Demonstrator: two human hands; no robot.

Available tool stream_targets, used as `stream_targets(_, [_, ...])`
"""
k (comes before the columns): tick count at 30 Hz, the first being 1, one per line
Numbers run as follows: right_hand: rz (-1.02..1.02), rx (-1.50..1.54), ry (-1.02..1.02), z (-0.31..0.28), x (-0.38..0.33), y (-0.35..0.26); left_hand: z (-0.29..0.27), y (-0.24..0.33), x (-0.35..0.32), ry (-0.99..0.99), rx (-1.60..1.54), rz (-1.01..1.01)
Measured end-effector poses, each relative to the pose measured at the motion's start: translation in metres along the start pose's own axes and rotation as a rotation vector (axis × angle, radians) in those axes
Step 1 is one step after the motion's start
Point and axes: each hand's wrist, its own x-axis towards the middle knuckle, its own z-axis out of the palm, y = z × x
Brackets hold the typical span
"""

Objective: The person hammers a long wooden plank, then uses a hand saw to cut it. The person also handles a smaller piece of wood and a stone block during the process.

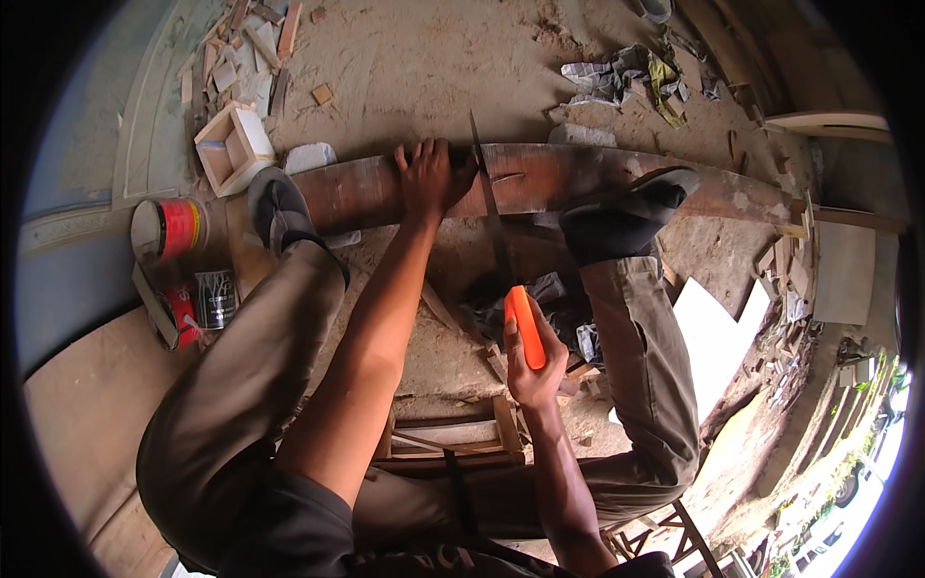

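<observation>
A long reddish-brown wooden plank (366,188) lies from left to right in front of me, with both my shoes resting on it. Near its middle my left hand (434,180) presses down and grips it, fingers bent over the far edge. My right hand (536,356) is closed around the orange handle of a handsaw (489,193). The saw's narrow dark blade crosses the plank just right of my left hand, its tip beyond the far edge. A short dark mark or crack shows on the wood beside the blade.
An open wooden box (234,147) and wood scraps (260,48) lie at the far left. Tins (217,297) stand by my left leg. Crumpled cloth (626,77) lies far right, a white sheet (718,337) right of my right leg. A small wooden frame (453,433) is below.
</observation>
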Motion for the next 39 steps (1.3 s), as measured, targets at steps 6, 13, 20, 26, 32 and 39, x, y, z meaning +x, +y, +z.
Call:
stream_targets(6, [0.089, 0.007, -0.066, 0.001, 0.011, 0.0, -0.001, 0.0, -0.001, -0.065, 0.032, -0.006])
stream_targets(13, [-0.08, -0.007, 0.016, 0.003, -0.019, 0.013, 0.002, 0.0, 0.0, -0.018, 0.002, -0.018])
stream_targets(20, [0.043, -0.001, -0.024, 0.005, -0.004, -0.003, -0.002, 0.0, 0.0, -0.008, -0.048, -0.033])
stream_targets(26, [-0.025, -0.015, 0.011, 0.012, 0.009, 0.002, -0.004, 0.009, 0.006, -0.099, -0.02, -0.045])
stream_targets(32, [0.026, -0.039, -0.025, 0.006, -0.019, -0.012, -0.01, 0.003, 0.001, -0.054, -0.016, -0.059])
stream_targets(39, [0.253, 0.113, -0.11, 0.003, 0.007, -0.019, -0.006, 0.005, -0.001, -0.042, -0.034, -0.043])
